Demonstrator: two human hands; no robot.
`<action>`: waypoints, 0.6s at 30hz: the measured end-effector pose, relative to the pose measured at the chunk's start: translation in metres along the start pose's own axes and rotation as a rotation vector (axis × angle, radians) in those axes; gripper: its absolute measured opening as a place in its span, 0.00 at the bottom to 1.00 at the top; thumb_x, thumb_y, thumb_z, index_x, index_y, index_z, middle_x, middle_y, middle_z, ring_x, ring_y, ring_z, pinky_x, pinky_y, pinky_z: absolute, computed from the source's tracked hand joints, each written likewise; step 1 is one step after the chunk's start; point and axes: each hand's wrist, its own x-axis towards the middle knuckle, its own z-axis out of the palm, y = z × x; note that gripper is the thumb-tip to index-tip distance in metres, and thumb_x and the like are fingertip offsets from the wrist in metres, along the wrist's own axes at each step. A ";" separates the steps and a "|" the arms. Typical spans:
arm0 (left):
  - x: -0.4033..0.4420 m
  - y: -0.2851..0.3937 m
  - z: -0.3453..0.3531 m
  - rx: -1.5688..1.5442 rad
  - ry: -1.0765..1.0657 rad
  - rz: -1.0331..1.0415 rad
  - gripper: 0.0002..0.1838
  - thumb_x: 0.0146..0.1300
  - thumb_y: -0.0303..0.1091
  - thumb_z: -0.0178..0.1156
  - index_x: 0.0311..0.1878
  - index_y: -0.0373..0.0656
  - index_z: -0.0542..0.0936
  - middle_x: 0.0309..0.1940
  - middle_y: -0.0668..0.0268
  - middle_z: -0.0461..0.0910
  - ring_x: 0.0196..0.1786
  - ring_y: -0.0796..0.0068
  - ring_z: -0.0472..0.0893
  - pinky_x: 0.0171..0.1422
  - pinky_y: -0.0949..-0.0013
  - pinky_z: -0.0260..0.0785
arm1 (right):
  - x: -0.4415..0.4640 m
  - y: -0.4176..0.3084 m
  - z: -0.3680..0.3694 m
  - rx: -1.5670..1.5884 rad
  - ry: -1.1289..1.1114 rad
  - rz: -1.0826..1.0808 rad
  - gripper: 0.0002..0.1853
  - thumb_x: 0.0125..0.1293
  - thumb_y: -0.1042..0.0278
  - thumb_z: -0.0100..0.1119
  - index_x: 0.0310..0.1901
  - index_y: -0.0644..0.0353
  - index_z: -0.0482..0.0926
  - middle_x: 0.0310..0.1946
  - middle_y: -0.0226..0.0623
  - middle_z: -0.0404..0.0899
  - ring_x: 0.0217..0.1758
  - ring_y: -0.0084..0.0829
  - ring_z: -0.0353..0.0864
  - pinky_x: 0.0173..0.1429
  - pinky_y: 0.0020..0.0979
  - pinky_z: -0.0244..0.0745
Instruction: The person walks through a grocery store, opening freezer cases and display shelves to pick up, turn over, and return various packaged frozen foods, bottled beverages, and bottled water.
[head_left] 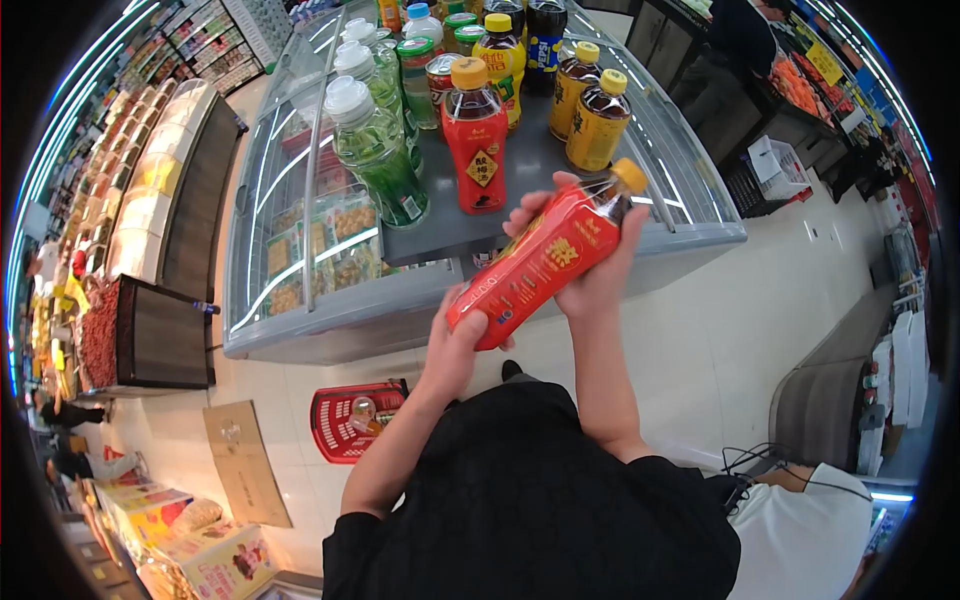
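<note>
A red-labelled bottle with a yellow cap [540, 258] lies tilted across both hands, cap end up to the right. My left hand [457, 340] grips its base, the thumb on the label. Around its upper part, near the neck, my right hand [602, 265] is wrapped. Just beyond, a similar red bottle with an orange cap [476, 140] stands on the dark board [440, 232]. Left of it are green bottles with white caps [385, 165]; to the right are two yellow-labelled bottles [598, 122], and behind stands a dark Pepsi bottle [545, 45].
The board rests on a glass-topped freezer [300, 345] holding packaged food. A red basket [335, 425] with items sits on the floor at left, near a flat cardboard sheet [247, 465]. Shelves line both sides; a person in dark clothing [735, 50] is at upper right.
</note>
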 end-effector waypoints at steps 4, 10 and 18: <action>0.026 0.002 0.016 -0.507 -0.325 -0.344 0.29 0.68 0.56 0.43 0.56 0.37 0.67 0.38 0.56 0.76 0.34 0.69 0.77 0.39 0.68 0.70 | -0.004 -0.009 0.009 -0.214 -0.082 -0.081 0.54 0.49 0.14 0.35 0.55 0.65 0.66 0.39 0.48 0.78 0.41 0.42 0.82 0.44 0.40 0.80; 0.071 0.027 0.017 0.337 0.110 0.218 0.27 0.66 0.39 0.56 0.63 0.35 0.61 0.50 0.56 0.74 0.48 0.66 0.76 0.52 0.62 0.68 | 0.080 -0.034 -0.019 -0.741 0.131 -0.483 0.34 0.60 0.35 0.54 0.49 0.65 0.71 0.36 0.36 0.78 0.38 0.25 0.76 0.43 0.29 0.74; 0.144 0.023 0.013 0.592 0.105 0.365 0.42 0.49 0.32 0.73 0.62 0.35 0.57 0.57 0.57 0.71 0.59 0.65 0.72 0.61 0.65 0.67 | 0.120 0.003 -0.027 -0.944 -0.083 -0.541 0.29 0.60 0.47 0.62 0.50 0.66 0.72 0.38 0.31 0.78 0.40 0.19 0.73 0.45 0.23 0.70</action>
